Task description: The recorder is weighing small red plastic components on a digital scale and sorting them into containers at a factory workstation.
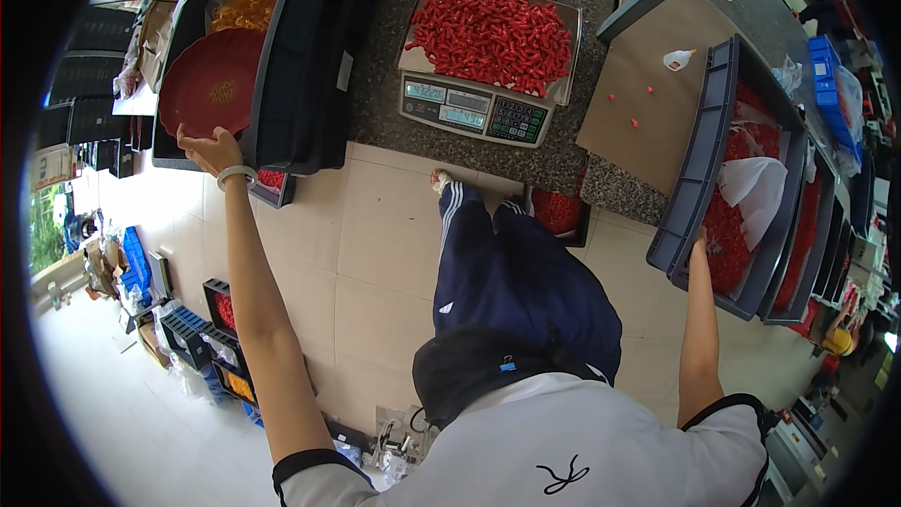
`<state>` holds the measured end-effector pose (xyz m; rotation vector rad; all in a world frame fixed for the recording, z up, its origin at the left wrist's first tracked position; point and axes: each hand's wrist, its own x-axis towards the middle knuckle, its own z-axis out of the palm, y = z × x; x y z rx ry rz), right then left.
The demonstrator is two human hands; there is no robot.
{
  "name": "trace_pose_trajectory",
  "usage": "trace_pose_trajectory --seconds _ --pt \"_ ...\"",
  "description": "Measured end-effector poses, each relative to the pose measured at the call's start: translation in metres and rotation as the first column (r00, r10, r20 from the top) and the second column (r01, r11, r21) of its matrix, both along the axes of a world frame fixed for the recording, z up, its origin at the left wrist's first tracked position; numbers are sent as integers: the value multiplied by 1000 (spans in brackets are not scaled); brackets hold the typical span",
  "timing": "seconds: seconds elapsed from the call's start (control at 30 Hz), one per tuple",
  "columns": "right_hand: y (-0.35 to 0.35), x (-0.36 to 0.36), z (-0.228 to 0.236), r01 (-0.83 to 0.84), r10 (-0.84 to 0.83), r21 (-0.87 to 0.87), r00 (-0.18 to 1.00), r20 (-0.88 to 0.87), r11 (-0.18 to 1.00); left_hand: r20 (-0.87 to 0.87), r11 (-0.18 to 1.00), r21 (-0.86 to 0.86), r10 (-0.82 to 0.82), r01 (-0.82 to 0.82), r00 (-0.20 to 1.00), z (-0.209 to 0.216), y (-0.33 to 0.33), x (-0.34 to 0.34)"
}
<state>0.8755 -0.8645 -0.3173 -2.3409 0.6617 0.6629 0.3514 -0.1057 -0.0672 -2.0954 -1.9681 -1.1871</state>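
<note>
Between your left hand's [212, 150] fingers, clamped on its near rim: round red scalloped plastic plate [202, 80]; firm pinch should steady it. Your right hand [699, 245] meets the grey rectangular plastic crate [691, 169]; fingers hidden, can't tell grip.

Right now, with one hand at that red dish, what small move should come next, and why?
Perhaps bring the right hand across to steady the red dish: the left hand alone holds its near rim, while the right hand is away at the grey crate, beyond the scale.
</note>
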Motion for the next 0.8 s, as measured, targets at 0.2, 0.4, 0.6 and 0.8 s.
trace_pose_trajectory --seconds 0.2,0.4,0.6,0.8 --pt "1 -8 19 -21 24 -29 991 128 999 -48 999 39 -1 3 999 -4 5 -7" --pt "6 -32 83 -82 89 -45 981 175 996 -56 986 140 -78 85 995 -17 16 -15" --pt "-16 -34 114 309 -280 729 945 -166 610 -93 966 233 -93 112 991 -35 49 -54" --pt "-14 -46 168 443 -327 842 880 -344 308 -102 991 127 -23 36 995 -33 36 -34"
